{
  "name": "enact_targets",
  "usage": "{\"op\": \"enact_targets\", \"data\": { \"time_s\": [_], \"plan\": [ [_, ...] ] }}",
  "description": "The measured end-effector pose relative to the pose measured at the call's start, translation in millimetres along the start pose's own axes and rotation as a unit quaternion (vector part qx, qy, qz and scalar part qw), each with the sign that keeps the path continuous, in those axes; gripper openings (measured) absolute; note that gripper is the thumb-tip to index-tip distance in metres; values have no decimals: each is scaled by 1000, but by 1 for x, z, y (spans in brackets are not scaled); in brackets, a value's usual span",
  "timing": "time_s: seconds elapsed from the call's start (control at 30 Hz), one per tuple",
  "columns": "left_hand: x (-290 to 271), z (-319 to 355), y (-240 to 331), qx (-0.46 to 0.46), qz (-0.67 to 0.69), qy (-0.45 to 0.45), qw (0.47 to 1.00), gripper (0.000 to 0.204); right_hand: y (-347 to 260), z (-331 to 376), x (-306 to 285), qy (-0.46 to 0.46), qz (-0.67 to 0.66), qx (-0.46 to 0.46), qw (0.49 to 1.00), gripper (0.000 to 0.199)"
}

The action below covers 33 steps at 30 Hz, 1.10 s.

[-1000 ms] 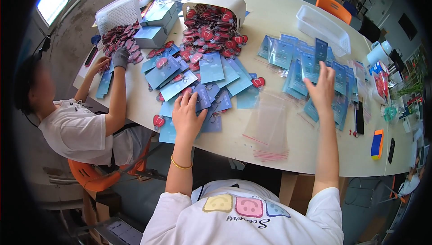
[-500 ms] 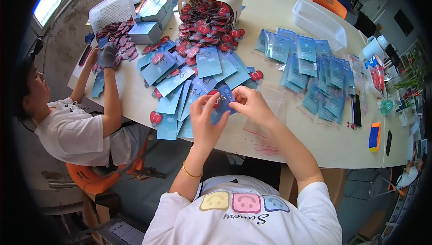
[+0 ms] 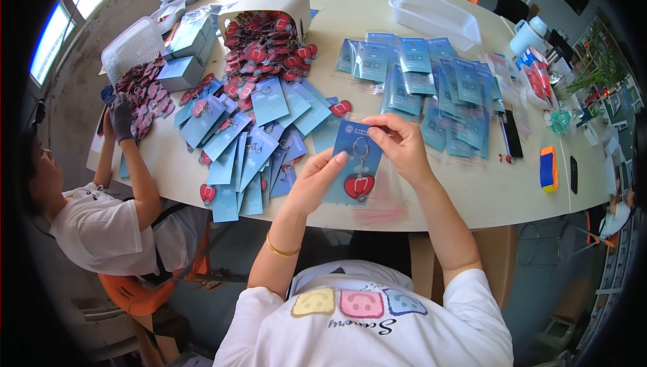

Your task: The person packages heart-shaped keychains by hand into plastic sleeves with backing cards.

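Note:
Between my two hands is a blue backing card [image 3: 347, 139], its front facing up, with a red keychain [image 3: 359, 186] hanging on it from a metal ring. My left hand [image 3: 317, 181] pinches the card's left edge, thumb on top. At the upper right corner my right hand [image 3: 401, 143] grips the card between thumb and fingers. Clear plastic bags [image 3: 387, 195] lie on the table just under and right of the card. To the left spreads a loose pile of blue cards [image 3: 226, 139], some carrying red keychains.
A tipped white basket [image 3: 296, 4] spills red keychains [image 3: 259, 53] at the back. Bagged cards [image 3: 465, 90] lie right, near an empty clear tray [image 3: 435, 18], a black phone [image 3: 512, 134] and an orange-blue block [image 3: 548, 169]. At left, a person's gloved hand [image 3: 122, 117] is beside more keychains.
The card in my hands has turned to face up, its keychain now hanging straight down it. My right hand has moved to its upper corner. The whole view has shifted to the right.

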<state>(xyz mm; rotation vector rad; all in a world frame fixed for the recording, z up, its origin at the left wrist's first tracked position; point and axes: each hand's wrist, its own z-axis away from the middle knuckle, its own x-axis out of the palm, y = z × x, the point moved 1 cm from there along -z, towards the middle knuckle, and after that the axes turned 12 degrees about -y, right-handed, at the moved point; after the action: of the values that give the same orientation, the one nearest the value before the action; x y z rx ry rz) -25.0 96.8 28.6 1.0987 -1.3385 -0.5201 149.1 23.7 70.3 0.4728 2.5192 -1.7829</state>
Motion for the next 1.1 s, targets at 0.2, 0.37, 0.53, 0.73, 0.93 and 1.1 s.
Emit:
{"op": "enact_targets", "data": {
  "time_s": [0.2,0.37,0.53,0.73,0.93,1.1],
  "plan": [
    [18,-14,-5,37,50,112,992,28,19,51,23,147,-111,98,978,26],
    [18,-24,-8,64,-130,141,979,28,19,68,20,128,-207,92,966,19],
    [2,-10,-5,-77,-644,202,734,32,54,94,-26,109,-55,171,978,15],
    [-11,-28,-31,-208,-641,173,718,29,50,95,-8,135,164,189,959,21],
    [-10,-14,-19,-263,-527,104,801,24,67,106,-16,103,129,223,961,21],
    [1,6,-9,-81,-684,120,715,26,64,102,-14,153,12,153,976,14]
  ]
}}
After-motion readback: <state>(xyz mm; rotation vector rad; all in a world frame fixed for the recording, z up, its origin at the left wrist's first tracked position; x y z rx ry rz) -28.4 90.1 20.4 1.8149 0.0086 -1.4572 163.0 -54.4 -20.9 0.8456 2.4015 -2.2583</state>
